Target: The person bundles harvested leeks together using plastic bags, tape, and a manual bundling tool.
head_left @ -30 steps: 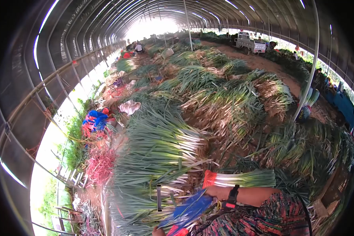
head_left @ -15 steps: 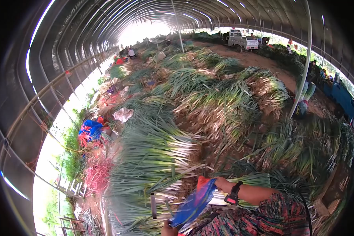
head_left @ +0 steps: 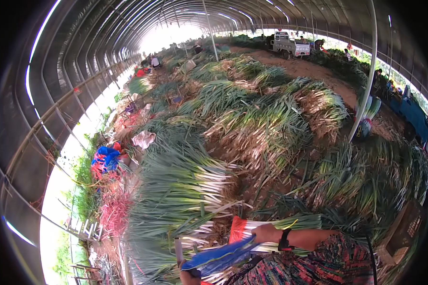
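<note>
at bottom edge, left hand [head_left: 188, 276] cut off

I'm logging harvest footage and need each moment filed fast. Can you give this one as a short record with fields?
place: long arched greenhouse tunnel
right hand: gripping a bundle of green onions with an orange band
left hand: at the bottom edge, on a blue sheet
wrist: black watch
around: heaps of green onions
far back: small truck
</note>
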